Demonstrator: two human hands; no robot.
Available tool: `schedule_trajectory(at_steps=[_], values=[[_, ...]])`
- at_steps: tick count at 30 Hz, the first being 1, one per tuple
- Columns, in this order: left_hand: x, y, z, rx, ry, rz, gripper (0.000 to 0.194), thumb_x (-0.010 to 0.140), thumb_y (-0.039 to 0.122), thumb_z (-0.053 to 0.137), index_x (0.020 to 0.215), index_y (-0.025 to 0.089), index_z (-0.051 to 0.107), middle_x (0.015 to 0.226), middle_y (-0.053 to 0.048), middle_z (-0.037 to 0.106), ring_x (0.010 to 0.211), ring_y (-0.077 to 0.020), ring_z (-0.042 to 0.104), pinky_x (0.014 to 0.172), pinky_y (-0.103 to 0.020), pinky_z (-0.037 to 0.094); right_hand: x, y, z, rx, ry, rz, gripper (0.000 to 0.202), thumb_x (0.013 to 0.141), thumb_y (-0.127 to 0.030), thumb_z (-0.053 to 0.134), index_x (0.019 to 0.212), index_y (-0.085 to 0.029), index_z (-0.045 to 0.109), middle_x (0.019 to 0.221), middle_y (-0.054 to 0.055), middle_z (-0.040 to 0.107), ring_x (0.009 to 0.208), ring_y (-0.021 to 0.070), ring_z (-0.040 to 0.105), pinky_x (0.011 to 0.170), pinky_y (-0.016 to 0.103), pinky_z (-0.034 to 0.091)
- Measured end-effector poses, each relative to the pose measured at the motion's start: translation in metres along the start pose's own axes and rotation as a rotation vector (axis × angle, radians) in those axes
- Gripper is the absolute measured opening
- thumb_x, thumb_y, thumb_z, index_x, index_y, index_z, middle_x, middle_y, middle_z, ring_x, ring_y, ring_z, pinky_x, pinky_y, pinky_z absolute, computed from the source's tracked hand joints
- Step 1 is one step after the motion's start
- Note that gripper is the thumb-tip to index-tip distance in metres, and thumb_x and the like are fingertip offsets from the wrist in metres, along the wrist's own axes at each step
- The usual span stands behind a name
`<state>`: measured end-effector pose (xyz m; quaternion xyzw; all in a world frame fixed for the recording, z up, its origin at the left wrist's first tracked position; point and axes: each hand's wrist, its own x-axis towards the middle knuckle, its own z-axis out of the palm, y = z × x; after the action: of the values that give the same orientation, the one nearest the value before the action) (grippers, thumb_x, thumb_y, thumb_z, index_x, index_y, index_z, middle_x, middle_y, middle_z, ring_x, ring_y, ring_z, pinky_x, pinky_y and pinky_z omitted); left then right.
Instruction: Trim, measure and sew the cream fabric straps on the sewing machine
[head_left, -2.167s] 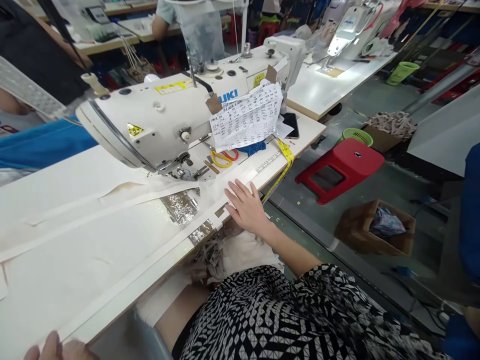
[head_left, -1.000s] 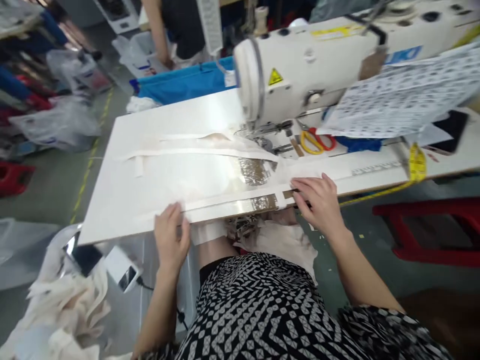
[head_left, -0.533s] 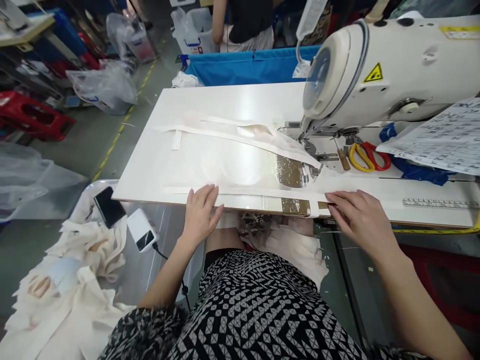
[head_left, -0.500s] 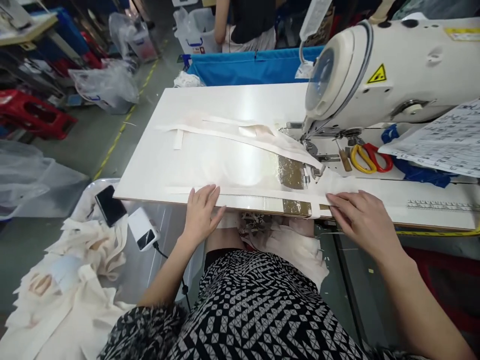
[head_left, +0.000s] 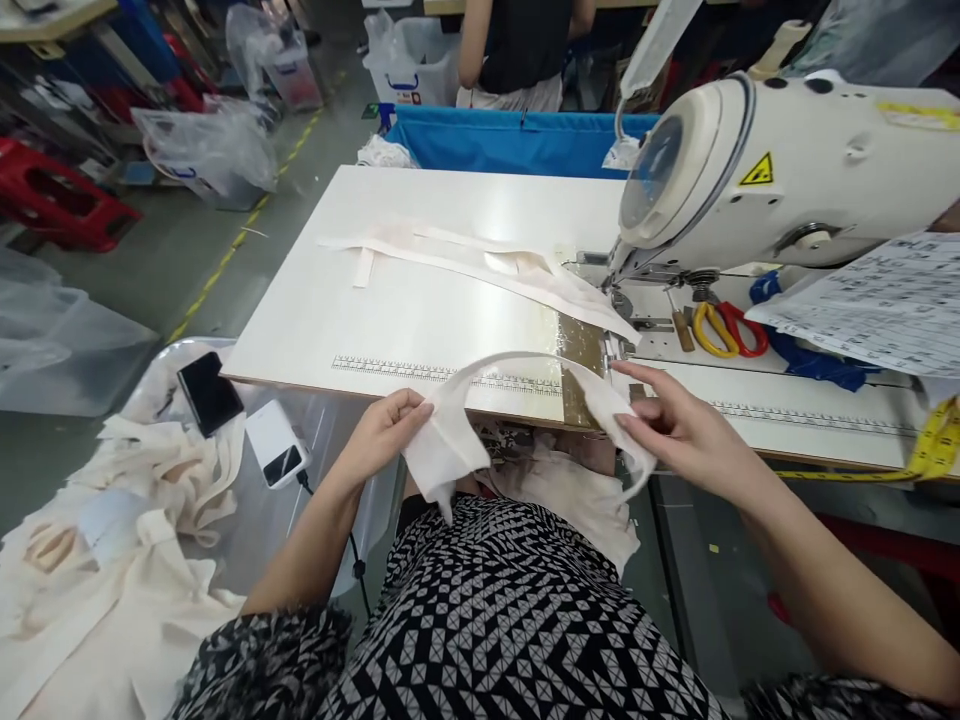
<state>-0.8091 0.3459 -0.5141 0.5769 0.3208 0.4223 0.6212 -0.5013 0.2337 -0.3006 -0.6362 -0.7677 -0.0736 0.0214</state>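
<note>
A pale cream fabric piece (head_left: 448, 445) arches between my two hands above the front edge of the sewing table (head_left: 300, 330). My left hand (head_left: 386, 430) pinches it near its wider end, which hangs down toward my lap. With thumb and fingers my right hand (head_left: 675, 425) grips the other end, its index finger stretched toward the machine. Behind the piece, more cream fabric strips (head_left: 480, 270) lie on the table, reaching to the presser foot of the sewing machine (head_left: 705, 190). Under the raised fabric a printed ruler (head_left: 390, 369) shows along the table edge.
Yellow-and-red-handled scissors (head_left: 726, 330) and a wooden-handled awl (head_left: 682, 330) lie beside the machine. A yellow tape measure (head_left: 934, 440) hangs at the right edge. On the left, a plastic bin holds cream fabric (head_left: 112, 590), a phone (head_left: 208, 392) and a white power bank (head_left: 276, 445). Another person (head_left: 525, 50) sits beyond.
The fabric piece lay flat along the table edge under both hands; now both hands have lifted it, and it bows upward between them. My right hand has come slightly left.
</note>
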Motion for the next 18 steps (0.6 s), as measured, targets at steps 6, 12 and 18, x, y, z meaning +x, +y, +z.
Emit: schedule_trajectory(at_steps=[6, 12, 18], values=[[0.007, 0.040, 0.019, -0.253, -0.164, 0.052, 0.038, 0.082, 0.054, 0.066, 0.093, 0.018, 0.061, 0.078, -0.001, 0.064, 0.064, -0.0119, 0.056, 0.056, -0.022, 0.043, 0.046, -0.053, -0.009, 0.242, -0.293, -0.217, 0.032, 0.101, -0.033, 0.042, 0.124, -0.023, 0.062, 0.084, 0.003, 0.069, 0.066, 0.0170, 0.062, 0.055, 0.027, 0.043], [0.022, 0.054, 0.027, -0.119, -0.178, 0.102, 0.034, 0.082, 0.051, 0.065, 0.081, 0.017, 0.061, 0.065, 0.000, 0.060, 0.059, -0.0104, 0.051, 0.051, -0.021, 0.036, 0.077, -0.062, -0.011, -0.161, -0.239, -0.596, 0.030, 0.100, -0.018, 0.037, 0.115, -0.020, 0.063, 0.091, 0.007, 0.069, 0.077, 0.0203, 0.062, 0.064, 0.031, 0.045], [0.037, 0.059, 0.033, -0.137, -0.218, 0.129, 0.029, 0.081, 0.044, 0.068, 0.080, 0.016, 0.063, 0.068, 0.000, 0.061, 0.059, -0.0095, 0.051, 0.051, -0.021, 0.036, 0.095, -0.087, -0.024, -0.317, -0.290, -0.696, 0.018, 0.096, -0.018, 0.047, 0.085, -0.019, 0.061, 0.090, 0.008, 0.064, 0.082, 0.0221, 0.057, 0.071, 0.035, 0.042]])
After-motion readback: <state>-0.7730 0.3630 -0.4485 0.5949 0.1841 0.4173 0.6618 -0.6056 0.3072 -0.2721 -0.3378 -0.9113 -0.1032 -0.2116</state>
